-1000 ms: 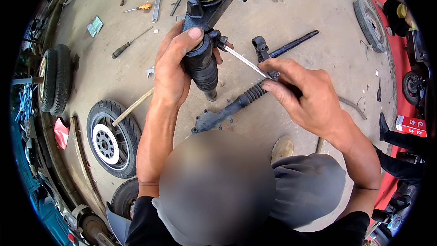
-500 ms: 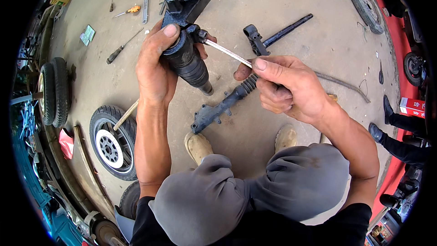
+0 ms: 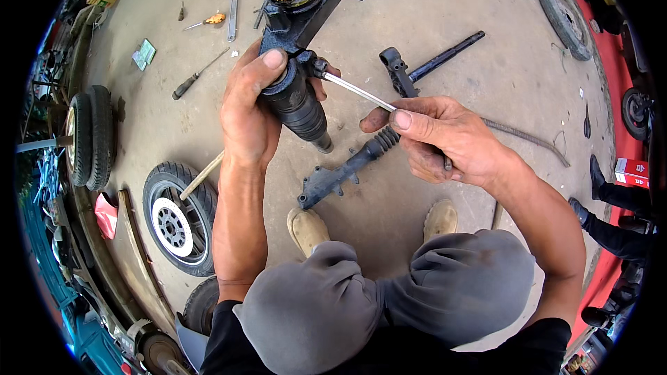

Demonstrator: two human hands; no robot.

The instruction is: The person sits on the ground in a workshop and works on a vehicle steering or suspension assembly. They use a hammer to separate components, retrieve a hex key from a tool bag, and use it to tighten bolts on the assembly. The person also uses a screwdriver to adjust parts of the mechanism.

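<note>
My left hand [image 3: 250, 107] is wrapped round the black fork leg [image 3: 303, 117] with its ribbed rubber boot, thumb on top beside the clamp. Above it, the black triple clamp [image 3: 306, 17] carries a stem smeared with yellow-brown grease. In my right hand [image 3: 445, 135] is a socket wrench with a long silver shaft [image 3: 361, 90], pinched between thumb and fingers. Its far end sits at the pinch bolt [image 3: 318, 67] on the clamp's side. A dark end of the tool pokes out below my right fingers; most of its handle is hidden.
On the concrete lie another fork leg [image 3: 330, 184], a black stem with a clamp [image 3: 445, 57], an adjustable wrench [image 3: 235, 10] and screwdrivers [image 3: 198, 76]. A wheel with a brake disc [image 3: 174, 226] lies left of my shoes [image 3: 306, 229]. A tyre [image 3: 563, 21] is far right.
Floor, hands and fork have all shifted slightly right and down in the picture. My right hand has turned a little on the wrench, and a dark end of it now shows below the fingers.
</note>
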